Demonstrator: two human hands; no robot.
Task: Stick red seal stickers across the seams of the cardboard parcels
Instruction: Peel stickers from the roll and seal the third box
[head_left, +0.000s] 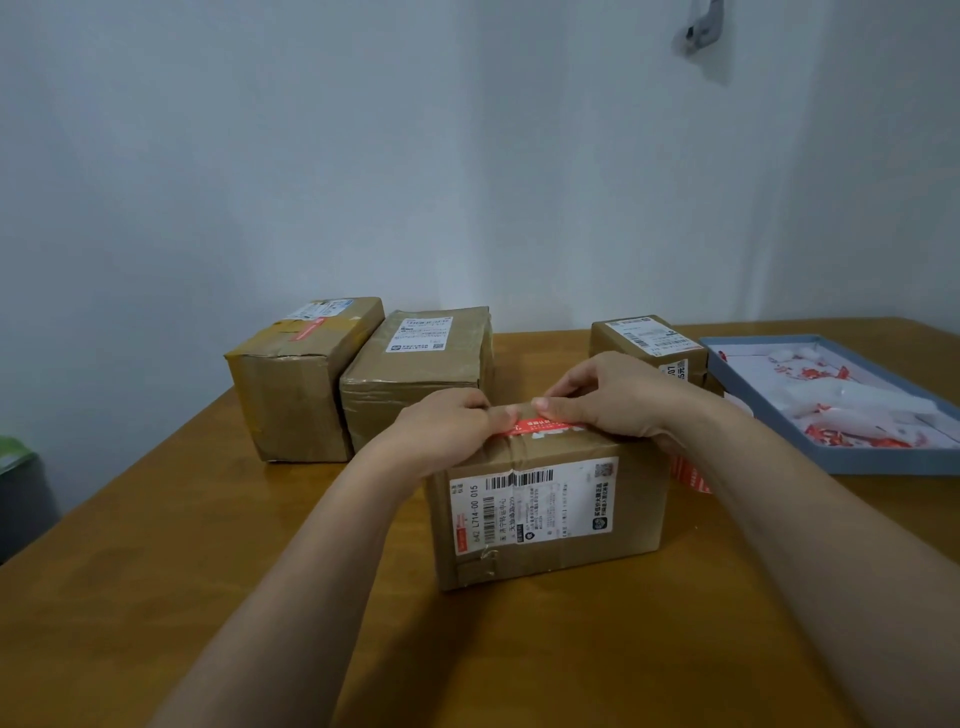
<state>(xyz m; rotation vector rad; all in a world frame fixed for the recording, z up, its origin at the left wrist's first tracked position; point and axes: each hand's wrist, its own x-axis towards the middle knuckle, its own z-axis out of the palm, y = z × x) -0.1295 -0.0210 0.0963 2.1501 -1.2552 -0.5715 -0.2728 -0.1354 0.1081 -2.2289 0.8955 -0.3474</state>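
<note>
Your hands cover most of the near parcel's (550, 514) top, so the seam under them is hidden; the shipping-label print is too small to read. Your left hand (441, 426) and right hand (618, 397) sit w/ fingers curled, thumb tips pressing a red seal sticker (540, 427) flat along the top front edge. That parcel sits at table (208, 545) centre. Two more parcels stand at 10 o'clock; the left one (296, 379) carries a red strip, the next (415, 374) doesn't. A fourth (649, 343) at 1 o'clock is partly behind your right hand. At 2 o'clock, a blue tray (857, 462) w/ red-white sticker scraps, cut off at frame edge.
</note>
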